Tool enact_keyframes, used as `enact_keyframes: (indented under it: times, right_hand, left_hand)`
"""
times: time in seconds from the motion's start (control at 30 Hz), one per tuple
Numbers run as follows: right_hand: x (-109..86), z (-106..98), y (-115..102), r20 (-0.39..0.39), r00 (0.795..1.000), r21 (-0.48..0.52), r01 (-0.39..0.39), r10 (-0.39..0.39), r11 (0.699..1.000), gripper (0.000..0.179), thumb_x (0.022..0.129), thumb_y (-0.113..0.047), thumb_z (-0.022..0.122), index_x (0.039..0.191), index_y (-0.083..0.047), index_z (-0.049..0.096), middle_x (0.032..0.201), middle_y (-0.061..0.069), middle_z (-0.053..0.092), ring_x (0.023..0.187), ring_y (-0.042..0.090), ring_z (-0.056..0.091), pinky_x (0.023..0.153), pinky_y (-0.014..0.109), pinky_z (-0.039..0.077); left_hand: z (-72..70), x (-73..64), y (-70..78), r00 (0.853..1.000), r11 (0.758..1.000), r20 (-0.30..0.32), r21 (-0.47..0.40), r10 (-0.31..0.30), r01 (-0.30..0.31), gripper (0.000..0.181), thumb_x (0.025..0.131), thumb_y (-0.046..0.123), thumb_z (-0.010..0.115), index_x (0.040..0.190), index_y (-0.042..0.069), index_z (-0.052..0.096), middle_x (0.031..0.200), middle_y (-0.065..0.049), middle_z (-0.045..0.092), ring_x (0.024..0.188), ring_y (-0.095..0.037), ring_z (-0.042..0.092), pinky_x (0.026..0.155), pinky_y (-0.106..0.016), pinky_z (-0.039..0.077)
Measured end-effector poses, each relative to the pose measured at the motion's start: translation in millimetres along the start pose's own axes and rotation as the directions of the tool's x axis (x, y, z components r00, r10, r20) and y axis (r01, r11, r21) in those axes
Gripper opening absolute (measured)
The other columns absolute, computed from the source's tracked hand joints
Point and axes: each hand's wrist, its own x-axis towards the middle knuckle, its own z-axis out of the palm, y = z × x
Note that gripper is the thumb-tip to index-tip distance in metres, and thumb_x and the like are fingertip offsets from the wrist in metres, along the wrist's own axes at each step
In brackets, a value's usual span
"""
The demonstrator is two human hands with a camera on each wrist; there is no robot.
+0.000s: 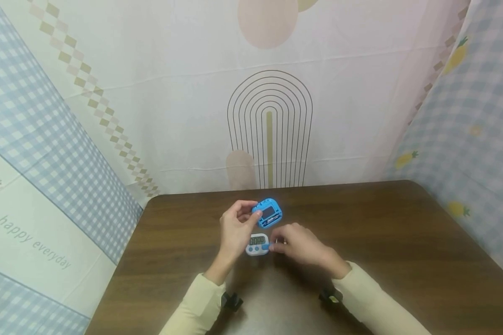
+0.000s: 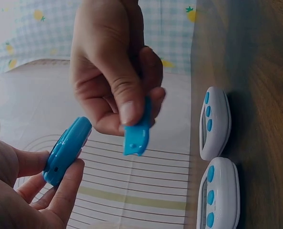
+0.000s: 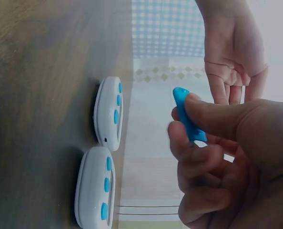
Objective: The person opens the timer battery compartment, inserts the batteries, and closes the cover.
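My left hand [image 1: 236,230] grips a blue-backed digital timer [image 1: 269,212] above the table, thumb on one side and fingers on the other. The timer's back faces up, its battery compartment uncovered with a battery [image 1: 271,219] visible inside. Between thumb and curled fingers, my right hand [image 1: 302,244] pinches a small blue battery cover [image 2: 136,136], held apart from the timer. Below the hands a white digital timer [image 1: 257,242] with blue buttons lies face up. A second white timer [image 2: 222,193] lies beside it; in the head view the right hand mostly hides it.
The brown wooden table [image 1: 172,270] extends around both hands. A patterned white cloth [image 1: 184,121] hangs behind its far edge, with checked blue cloths at both sides. Black wrist mounts [image 1: 232,301] sit below the sleeves.
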Motion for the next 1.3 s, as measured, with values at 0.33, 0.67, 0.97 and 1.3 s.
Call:
enact_keyframes:
  times: [0.33, 0.67, 0.97, 1.3]
  right_hand:
    - [2.0, -7, 0, -0.087, 0.995, 0.199, -0.028, 0.046, 0.980, 0.009, 0.094, -0.021, 0.082, 0.093, -0.013, 0.079, 0.080, -0.005, 0.071, 0.074, 0.015, 0.063, 0.064, 0.027, 0.058]
    - [0.7, -14, 0, -0.186, 0.966, 0.352, -0.104, 0.178, 0.930, 0.019, 0.090, -0.029, 0.087, 0.083, -0.013, 0.079, 0.080, 0.001, 0.074, 0.078, 0.020, 0.063, 0.068, 0.031, 0.054]
    - [0.5, -19, 2, -0.159, 0.939, 0.490, -0.192, 0.304, 0.850, 0.025, 0.089, -0.034, 0.087, 0.090, -0.010, 0.078, 0.083, 0.010, 0.074, 0.075, 0.027, 0.067, 0.068, 0.040, 0.060]
    - [1.1, -17, 2, -0.125, 0.932, 0.642, -0.185, 0.339, 0.744, 0.030, 0.091, -0.027, 0.086, 0.098, -0.002, 0.071, 0.080, 0.018, 0.074, 0.065, 0.033, 0.069, 0.062, 0.035, 0.058]
  left_hand:
    - [0.1, 0.1, 0.9, 1.000, 1.000, -0.004, 0.001, -0.009, 0.009, 0.019, 0.095, 0.008, 0.079, 0.114, 0.008, 0.076, 0.111, -0.009, 0.080, 0.090, -0.022, 0.076, 0.083, -0.029, 0.065]
    - [0.1, 0.7, 1.8, 1.000, 1.000, -0.012, -0.017, 0.008, -0.008, 0.018, 0.096, 0.007, 0.078, 0.113, 0.006, 0.076, 0.109, -0.011, 0.080, 0.088, -0.023, 0.076, 0.080, -0.029, 0.066]
    - [0.3, 0.2, 1.5, 1.000, 1.000, -0.018, -0.008, 0.004, -0.004, 0.019, 0.095, 0.007, 0.079, 0.114, 0.007, 0.076, 0.109, -0.010, 0.079, 0.087, -0.022, 0.076, 0.078, -0.028, 0.066]
    - [-0.2, -0.8, 1.8, 1.000, 1.000, -0.018, -0.003, 0.010, -0.010, 0.020, 0.095, 0.008, 0.079, 0.115, 0.008, 0.076, 0.111, -0.010, 0.079, 0.088, -0.022, 0.075, 0.078, -0.028, 0.066]
